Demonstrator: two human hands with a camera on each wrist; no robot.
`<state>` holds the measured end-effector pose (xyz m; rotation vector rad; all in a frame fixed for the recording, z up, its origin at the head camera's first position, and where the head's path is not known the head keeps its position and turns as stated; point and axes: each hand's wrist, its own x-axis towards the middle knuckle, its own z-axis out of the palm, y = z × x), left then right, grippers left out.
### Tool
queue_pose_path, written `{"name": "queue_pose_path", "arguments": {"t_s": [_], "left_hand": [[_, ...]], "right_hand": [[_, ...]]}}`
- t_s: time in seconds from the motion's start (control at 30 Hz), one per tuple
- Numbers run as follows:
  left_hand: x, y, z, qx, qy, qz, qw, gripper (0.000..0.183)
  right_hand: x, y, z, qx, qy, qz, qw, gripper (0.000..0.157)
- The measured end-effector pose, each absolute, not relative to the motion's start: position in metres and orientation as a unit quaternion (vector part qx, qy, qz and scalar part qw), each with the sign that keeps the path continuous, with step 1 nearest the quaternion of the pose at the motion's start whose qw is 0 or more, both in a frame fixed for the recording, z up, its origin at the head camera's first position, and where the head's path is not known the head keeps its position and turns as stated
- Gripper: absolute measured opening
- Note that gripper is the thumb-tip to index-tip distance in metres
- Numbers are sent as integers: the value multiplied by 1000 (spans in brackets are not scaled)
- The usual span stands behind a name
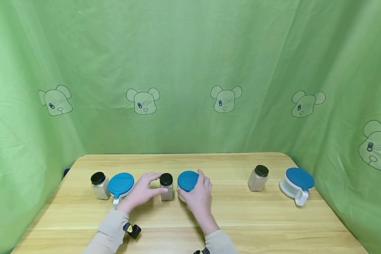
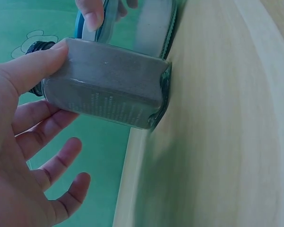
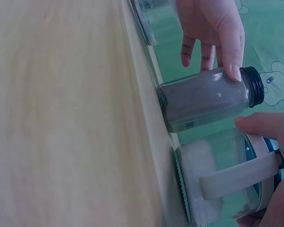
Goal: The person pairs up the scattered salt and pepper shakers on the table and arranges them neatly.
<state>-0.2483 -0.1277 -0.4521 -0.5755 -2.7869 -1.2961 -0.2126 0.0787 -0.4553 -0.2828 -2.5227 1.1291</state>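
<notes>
Near the table's middle, my left hand [image 1: 144,189] pinches a small square glass jar [image 1: 167,194] with a black screw lid, thumb and fingers at its upper part. A grey-brown powder fills it, as the left wrist view shows on the jar [image 2: 109,80]. Just to its right, my right hand [image 1: 200,195] grips a blue-lidded seasoning jar [image 1: 186,180] around its top. In the right wrist view this seasoning jar [image 3: 232,177] has clear walls, a white handle and white contents. Both jars stand upright on the table, close together but apart.
On the left stand another black-lidded jar [image 1: 100,187] and a blue-lidded jar [image 1: 120,182], partly behind my left forearm. At right are a black-lidded jar [image 1: 258,178] and a blue-lidded jar [image 1: 298,183] near the edge of the wooden table [image 1: 241,225]. A green curtain [image 1: 190,134] hangs behind.
</notes>
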Motion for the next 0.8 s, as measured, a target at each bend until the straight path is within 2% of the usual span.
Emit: {"name": "queue_pose_path", "arguments": {"t_s": [0.5, 0.8], "left_hand": [[-248, -128, -451, -190, -887, -420, 5, 67], [-249, -128, -451, -197, -886, -419, 3, 64]], "right_hand": [[-211, 73, -454, -111, -899, 388, 169, 105], [-211, 73, -455, -113, -903, 384, 154, 102]]}}
